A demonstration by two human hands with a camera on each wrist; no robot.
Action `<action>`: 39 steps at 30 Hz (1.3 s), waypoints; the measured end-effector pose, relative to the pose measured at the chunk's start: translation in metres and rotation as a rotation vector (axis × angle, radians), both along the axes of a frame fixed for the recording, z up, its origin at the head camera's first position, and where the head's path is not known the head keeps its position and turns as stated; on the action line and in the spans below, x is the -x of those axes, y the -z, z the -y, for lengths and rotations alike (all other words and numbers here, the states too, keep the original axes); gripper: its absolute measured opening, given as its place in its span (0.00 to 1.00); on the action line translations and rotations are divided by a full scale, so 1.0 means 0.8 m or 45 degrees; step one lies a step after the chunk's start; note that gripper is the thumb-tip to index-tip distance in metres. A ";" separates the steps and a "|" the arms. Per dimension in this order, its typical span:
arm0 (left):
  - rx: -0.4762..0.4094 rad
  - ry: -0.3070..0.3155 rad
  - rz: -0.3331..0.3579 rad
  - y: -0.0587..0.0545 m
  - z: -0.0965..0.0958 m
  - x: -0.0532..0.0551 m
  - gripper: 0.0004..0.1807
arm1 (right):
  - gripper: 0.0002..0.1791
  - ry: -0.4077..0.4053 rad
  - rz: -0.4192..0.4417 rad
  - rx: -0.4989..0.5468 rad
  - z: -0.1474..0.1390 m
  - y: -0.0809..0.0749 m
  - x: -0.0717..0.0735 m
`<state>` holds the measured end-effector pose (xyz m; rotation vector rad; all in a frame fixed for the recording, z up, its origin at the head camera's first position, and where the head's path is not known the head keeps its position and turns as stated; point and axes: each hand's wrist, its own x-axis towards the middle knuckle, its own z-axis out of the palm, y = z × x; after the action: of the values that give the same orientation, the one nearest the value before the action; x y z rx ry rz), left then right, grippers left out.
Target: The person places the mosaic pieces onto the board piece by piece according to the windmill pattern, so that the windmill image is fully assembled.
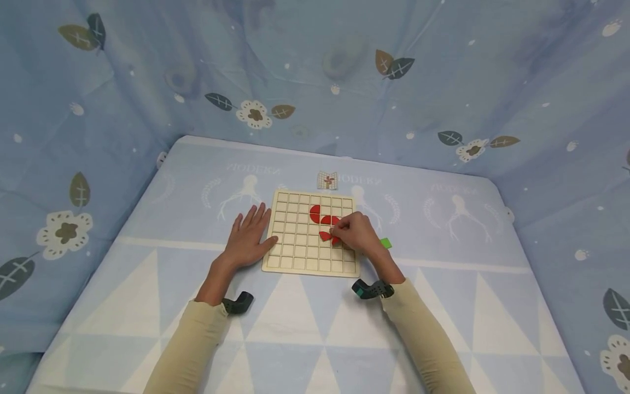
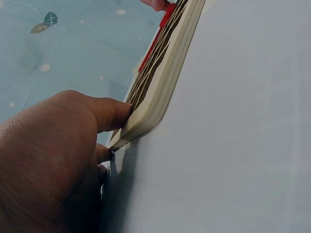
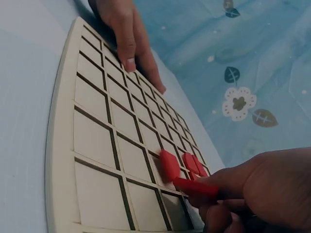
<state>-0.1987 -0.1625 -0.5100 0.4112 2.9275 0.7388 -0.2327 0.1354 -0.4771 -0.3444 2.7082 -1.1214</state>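
Observation:
A square wooden board (image 1: 295, 254) with a raised grid of cells lies on the table. Several red pieces sit in its cells, among them a curved one (image 1: 314, 214) toward the back and a small wedge (image 1: 325, 236) beside the right fingertips. My right hand (image 1: 355, 232) is over the board's right side, and its thumb and fingers pinch a red piece (image 3: 197, 188) tilted above the cells. At the board's left edge my left hand (image 1: 247, 238) rests with fingers straight, its thumb touching the rim (image 2: 146, 116).
A small card (image 1: 327, 180) printed with a grid and a red figure lies behind the board. One green square (image 1: 386, 243) lies right of the board, beside my right wrist. Patterned blue cloth (image 1: 315, 65) hangs behind the table and at both sides.

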 end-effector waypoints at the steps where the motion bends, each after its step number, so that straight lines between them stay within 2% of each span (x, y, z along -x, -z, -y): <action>1: -0.001 0.000 0.001 -0.001 0.000 0.000 0.42 | 0.12 -0.016 -0.006 -0.008 0.000 0.000 0.000; 4: -0.006 0.000 0.007 -0.002 0.000 0.000 0.42 | 0.10 -0.078 -0.019 -0.013 0.001 -0.002 -0.001; 7: 0.003 0.005 0.011 -0.001 0.000 0.000 0.42 | 0.06 -0.202 -0.032 -0.042 0.005 -0.007 -0.005; 10: 0.004 0.005 0.000 -0.003 0.002 0.000 0.42 | 0.15 -0.359 -0.046 -0.119 0.013 -0.013 -0.010; 13: -0.007 0.008 -0.003 -0.003 0.002 0.000 0.42 | 0.17 -0.400 -0.064 -0.200 0.019 -0.013 -0.014; 17: 0.006 0.004 0.004 -0.002 0.001 0.000 0.42 | 0.09 -0.357 -0.088 -0.224 0.022 -0.008 -0.016; 21: 0.017 -0.008 0.002 -0.001 0.001 0.000 0.42 | 0.01 -0.343 -0.104 -0.184 0.021 -0.002 -0.015; 23: 0.008 -0.006 0.004 -0.001 0.000 0.000 0.42 | 0.02 -0.303 -0.104 -0.124 0.018 -0.002 -0.014; 29: 0.008 -0.011 0.003 0.000 0.000 0.000 0.42 | 0.05 -0.006 -0.080 0.213 0.009 0.003 0.000; 32: 0.006 -0.009 0.009 0.000 0.000 0.000 0.42 | 0.08 0.049 0.038 0.355 0.007 0.005 0.004; 36: 0.000 -0.006 0.010 0.000 0.000 0.000 0.42 | 0.08 0.080 0.138 0.415 0.008 0.008 0.003; 39: -0.003 -0.010 0.002 0.000 0.000 0.000 0.42 | 0.05 0.131 0.082 0.387 0.010 0.008 0.001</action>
<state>-0.1990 -0.1624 -0.5102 0.3995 2.9286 0.7429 -0.2336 0.1274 -0.4837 -0.2086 2.5245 -1.5498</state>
